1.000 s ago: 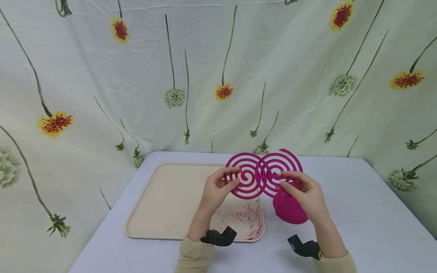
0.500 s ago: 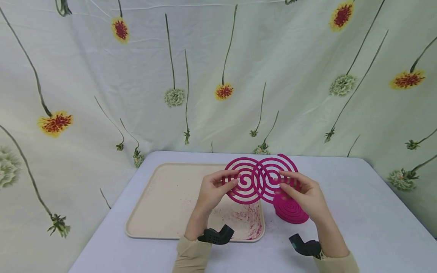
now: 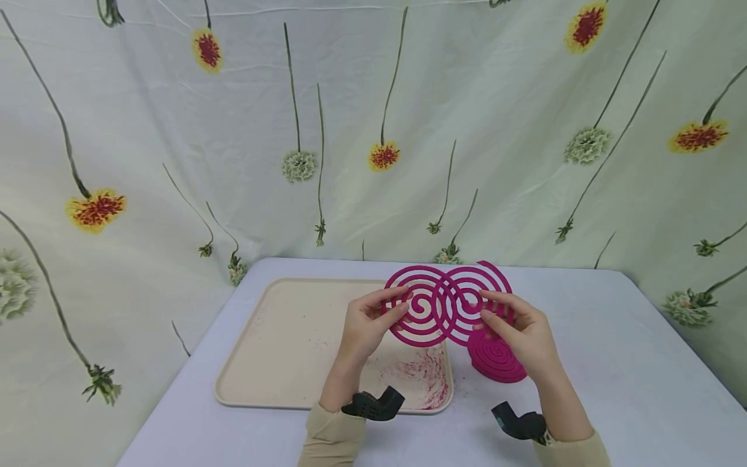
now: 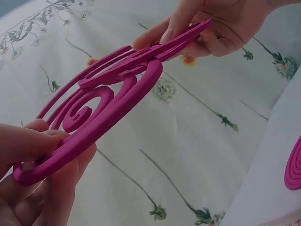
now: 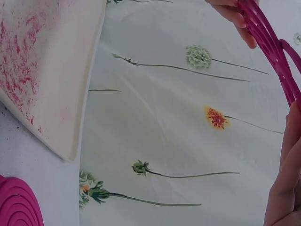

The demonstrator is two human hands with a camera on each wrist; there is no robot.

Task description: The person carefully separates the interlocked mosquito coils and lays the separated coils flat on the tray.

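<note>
Two magenta spiral mosquito coils are held up in the air side by side, overlapping in the middle with their rings crossing. My left hand pinches the left mosquito coil between thumb and fingers at its outer side. With thumb and fingers, my right hand grips the right mosquito coil, whose outer end sticks up at the top. Whether the rings are interlocked or only lapped cannot be told. Below the right hand, a round stack of magenta coils lies on the table.
A beige rectangular tray lies left of the stack, with magenta crumbs scattered at its right end. The white table extends to the right. Behind it hangs a flower-printed cloth.
Both hands and the two coils dipped slightly, then rose a little again. The grips stay the same, and the coils still overlap. The stack and tray have not moved.
</note>
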